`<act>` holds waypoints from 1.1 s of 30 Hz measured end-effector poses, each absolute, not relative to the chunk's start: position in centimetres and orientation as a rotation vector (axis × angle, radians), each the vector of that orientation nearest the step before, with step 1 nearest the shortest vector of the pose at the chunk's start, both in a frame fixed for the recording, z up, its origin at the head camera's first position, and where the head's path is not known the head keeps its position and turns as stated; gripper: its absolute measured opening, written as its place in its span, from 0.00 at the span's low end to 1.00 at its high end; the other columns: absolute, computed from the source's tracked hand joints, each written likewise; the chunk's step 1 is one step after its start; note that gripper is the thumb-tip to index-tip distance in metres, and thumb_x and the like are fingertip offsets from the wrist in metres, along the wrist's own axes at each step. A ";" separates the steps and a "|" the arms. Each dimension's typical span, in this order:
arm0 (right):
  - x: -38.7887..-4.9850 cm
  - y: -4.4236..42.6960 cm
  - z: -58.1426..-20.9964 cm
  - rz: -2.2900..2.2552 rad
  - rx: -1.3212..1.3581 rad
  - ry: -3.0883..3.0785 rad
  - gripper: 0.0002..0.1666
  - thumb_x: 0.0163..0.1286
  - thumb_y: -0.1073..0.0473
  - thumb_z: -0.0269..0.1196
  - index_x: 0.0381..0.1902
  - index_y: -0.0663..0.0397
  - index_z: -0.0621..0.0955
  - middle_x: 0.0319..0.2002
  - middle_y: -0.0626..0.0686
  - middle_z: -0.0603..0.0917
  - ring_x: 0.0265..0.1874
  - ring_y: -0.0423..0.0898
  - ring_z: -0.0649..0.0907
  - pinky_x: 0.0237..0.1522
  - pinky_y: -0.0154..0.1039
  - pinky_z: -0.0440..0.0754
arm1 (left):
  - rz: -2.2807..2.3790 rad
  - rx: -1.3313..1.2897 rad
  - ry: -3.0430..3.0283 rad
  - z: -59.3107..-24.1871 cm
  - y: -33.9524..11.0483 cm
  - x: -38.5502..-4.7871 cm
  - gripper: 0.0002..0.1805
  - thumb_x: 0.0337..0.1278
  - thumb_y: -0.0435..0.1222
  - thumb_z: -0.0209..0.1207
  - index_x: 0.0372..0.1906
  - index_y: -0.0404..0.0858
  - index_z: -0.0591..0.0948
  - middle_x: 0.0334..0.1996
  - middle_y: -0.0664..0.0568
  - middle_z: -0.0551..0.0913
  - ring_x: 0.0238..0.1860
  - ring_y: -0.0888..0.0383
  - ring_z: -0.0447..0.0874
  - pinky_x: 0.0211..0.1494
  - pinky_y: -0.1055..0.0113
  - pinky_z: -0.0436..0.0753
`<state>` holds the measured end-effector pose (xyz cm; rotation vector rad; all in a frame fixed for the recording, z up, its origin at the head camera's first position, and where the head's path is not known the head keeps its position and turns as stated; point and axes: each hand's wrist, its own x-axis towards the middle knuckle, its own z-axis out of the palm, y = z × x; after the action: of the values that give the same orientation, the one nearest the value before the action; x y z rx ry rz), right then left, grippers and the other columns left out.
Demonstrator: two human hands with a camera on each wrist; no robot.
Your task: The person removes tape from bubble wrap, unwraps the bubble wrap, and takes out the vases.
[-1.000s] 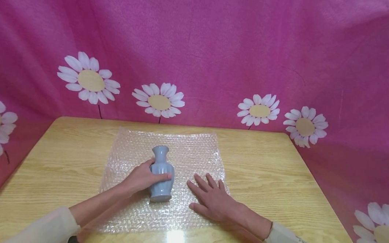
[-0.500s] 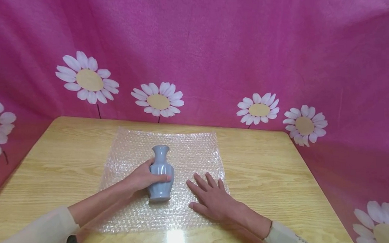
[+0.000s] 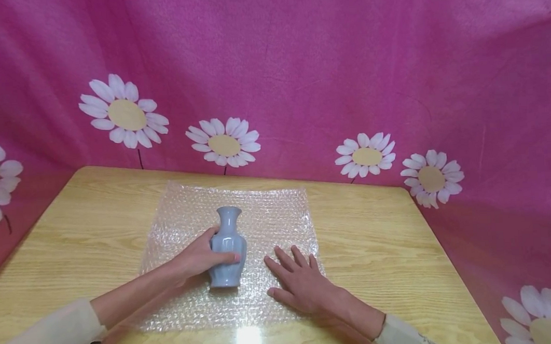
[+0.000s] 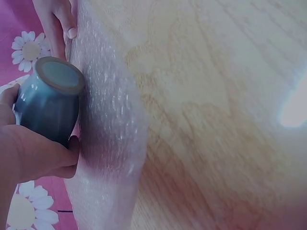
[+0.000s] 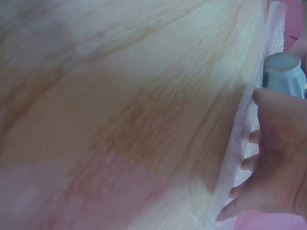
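Observation:
A glossy pale blue vase (image 3: 229, 244) with a flared neck is over a sheet of bubble wrap (image 3: 273, 216), its mouth toward the far side. My left hand (image 3: 200, 256) grips its body, thumb across the near face and fingers round the left side. In the left wrist view the unglazed ring on the base of the vase (image 4: 53, 103) faces the camera, close to the wrap. To the right, my right hand (image 3: 305, 285) rests with spread fingers on the right part of the bubble wrap. The right wrist view shows its fingertips touching the wrap (image 5: 235, 129).
The wooden table (image 3: 368, 250) extends on all sides of the wrap. A pink cloth (image 3: 298, 77) printed with white daisies hangs behind and beside the table. A bright light reflection lies on the near table surface.
My left hand has shifted the vase slightly, its base a little nearer and to the left, tipping it a bit. The right hand and the bubble wrap stay where they were.

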<state>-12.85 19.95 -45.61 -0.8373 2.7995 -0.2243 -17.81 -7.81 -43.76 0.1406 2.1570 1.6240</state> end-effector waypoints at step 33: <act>-13.1 20.0 -45.8 -0.215 -0.848 2.809 0.41 0.77 0.32 0.44 0.80 0.43 0.56 0.79 0.58 0.52 0.73 0.70 0.51 0.63 0.77 0.54 | 1.692 0.384 2.102 -42.6 -7.8 -15.1 0.53 0.47 0.33 0.75 0.76 0.40 0.55 0.55 0.39 0.76 0.53 0.44 0.77 0.52 0.49 0.79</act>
<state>-13.05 20.01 -45.81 -0.8483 2.8094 -0.2149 -15.13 -7.81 -42.59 0.3837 2.1025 1.6924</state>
